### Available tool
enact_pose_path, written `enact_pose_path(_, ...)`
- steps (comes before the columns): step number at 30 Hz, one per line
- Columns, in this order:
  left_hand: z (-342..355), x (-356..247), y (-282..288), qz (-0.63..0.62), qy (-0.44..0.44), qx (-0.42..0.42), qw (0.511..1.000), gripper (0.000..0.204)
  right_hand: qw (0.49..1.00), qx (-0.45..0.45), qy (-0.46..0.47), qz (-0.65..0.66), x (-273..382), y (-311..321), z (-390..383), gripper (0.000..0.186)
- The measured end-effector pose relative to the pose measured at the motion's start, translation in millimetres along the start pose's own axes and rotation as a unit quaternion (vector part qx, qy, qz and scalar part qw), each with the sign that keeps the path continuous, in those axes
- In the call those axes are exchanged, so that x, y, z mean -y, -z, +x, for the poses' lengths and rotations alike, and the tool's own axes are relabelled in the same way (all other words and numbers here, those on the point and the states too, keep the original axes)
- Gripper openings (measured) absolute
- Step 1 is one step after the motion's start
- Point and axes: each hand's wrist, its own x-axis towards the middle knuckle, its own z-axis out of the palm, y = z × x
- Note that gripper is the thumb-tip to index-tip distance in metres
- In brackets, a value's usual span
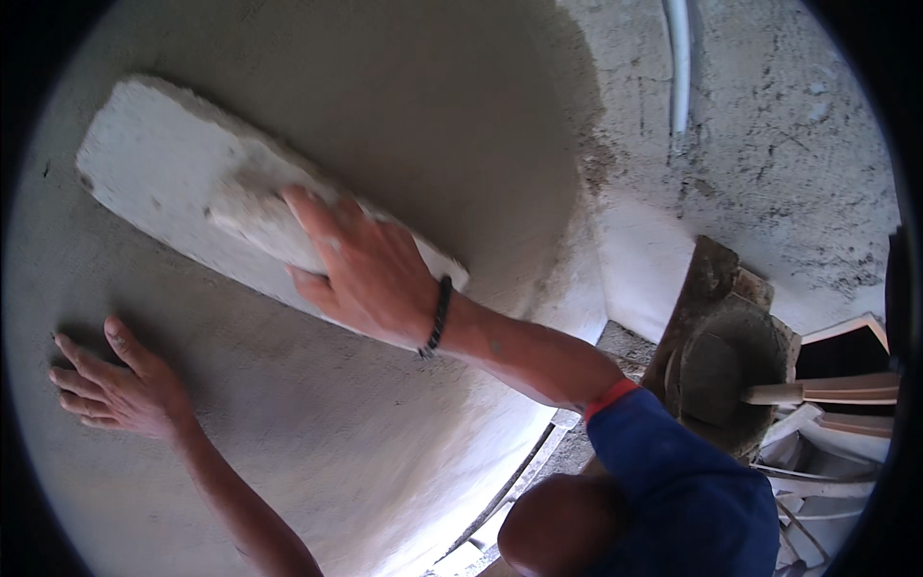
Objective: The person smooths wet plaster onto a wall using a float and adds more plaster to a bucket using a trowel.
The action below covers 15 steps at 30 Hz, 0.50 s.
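Observation:
My right hand [370, 274] is closed round the handle of a long, pale, mortar-crusted plastering float [154, 144]. The float lies slantwise with its face against a grey plastered wall [461, 115], its far end up to the left. A dark braided band circles that wrist, and a blue sleeve with a red cuff covers the upper arm. Lower on the left, my left hand [125, 385] rests on the plaster with fingers apart and nothing in it. The float's underside is hidden.
Darker, damp-looking plaster ends at a rough, paler wall section [750, 125] on the right, where a white pipe [680, 67] runs down. Below it are a mortar-caked round bucket [678, 375], a wooden handle [774, 394] and piled pale debris [827, 452].

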Motion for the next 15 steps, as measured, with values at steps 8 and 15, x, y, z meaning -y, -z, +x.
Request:
enact_pose_path(8, 1.6, 0.3, 1.5, -0.006, -0.016, -0.034, 0.999, 0.081, 0.991, -0.014, -0.107, -0.079, -68.8, 68.0, -0.9, 0.063)
enact_pose_path(15, -0.1, 11.2, -6.2, 0.022, -0.037, -0.036, 0.998, 0.083, 0.945, -0.09, -0.254, -0.184, -223.6, 69.4, -75.3, 0.074)
